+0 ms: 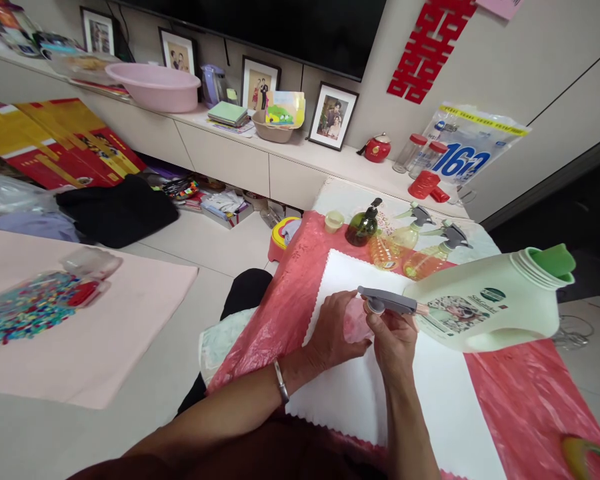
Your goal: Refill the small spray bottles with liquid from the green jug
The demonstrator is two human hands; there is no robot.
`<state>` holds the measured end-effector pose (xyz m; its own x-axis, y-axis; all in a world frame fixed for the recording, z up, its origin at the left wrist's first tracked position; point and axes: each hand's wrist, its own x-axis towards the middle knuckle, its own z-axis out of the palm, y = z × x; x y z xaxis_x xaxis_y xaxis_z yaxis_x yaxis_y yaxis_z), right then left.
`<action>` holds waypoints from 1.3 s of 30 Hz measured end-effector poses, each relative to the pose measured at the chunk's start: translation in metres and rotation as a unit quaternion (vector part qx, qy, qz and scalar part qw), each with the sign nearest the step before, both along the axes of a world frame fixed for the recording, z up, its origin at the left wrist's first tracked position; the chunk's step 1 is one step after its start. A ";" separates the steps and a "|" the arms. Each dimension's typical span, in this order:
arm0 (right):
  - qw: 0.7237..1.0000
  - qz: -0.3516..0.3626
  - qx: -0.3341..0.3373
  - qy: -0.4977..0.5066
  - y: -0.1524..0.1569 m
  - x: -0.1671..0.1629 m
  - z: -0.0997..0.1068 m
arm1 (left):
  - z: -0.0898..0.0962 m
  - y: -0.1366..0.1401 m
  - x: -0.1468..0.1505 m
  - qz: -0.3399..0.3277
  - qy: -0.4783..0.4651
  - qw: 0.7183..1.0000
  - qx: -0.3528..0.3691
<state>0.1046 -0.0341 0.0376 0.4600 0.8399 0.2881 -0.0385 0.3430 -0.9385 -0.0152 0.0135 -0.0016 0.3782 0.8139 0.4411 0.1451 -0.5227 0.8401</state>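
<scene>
My left hand (330,330) is wrapped around a small clear bottle with pink in it (356,321), over the white scalloped sheet. My right hand (396,340) is closed on the grey sprayer head (389,300) at the bottle's top. Whether the head is screwed on cannot be made out. Beyond my hands stand a dark green pump bottle (362,228), two spray bottles with grey heads (425,263) and a small clear orange-tinted bottle (384,253). To the right, a large pale green jug (485,303) leans at a tilt, with a green piece in its mouth.
A red plastic cover (545,393) lies over the table under the white sheet (430,400). A small cup (334,222) sits at its far left corner. At right front is a tape roll (587,457). On the left, a pink sheet (130,320) carries spilled colourful pieces (35,307).
</scene>
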 end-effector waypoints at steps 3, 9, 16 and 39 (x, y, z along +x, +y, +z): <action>1.000 0.022 0.002 0.003 0.000 -0.001 0.010 | -0.001 0.000 -0.001 0.007 -0.013 1.000 0.019; 0.998 0.028 0.051 0.024 0.005 0.002 0.042 | -0.006 0.000 -0.003 -0.001 -0.013 0.999 0.030; 0.993 0.019 0.116 0.010 0.021 0.006 0.124 | -0.013 -0.002 -0.001 -0.012 -0.028 0.999 0.008; 0.852 0.113 -0.298 -0.416 0.120 0.060 -0.005 | -0.014 -0.001 -0.001 -0.009 -0.016 1.000 0.001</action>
<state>0.1645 0.0863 0.0327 0.1110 0.9912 -0.0728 0.7235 -0.1308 -0.6778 -0.0164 0.0121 -0.0157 0.3785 0.8058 0.4553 0.1080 -0.5270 0.8430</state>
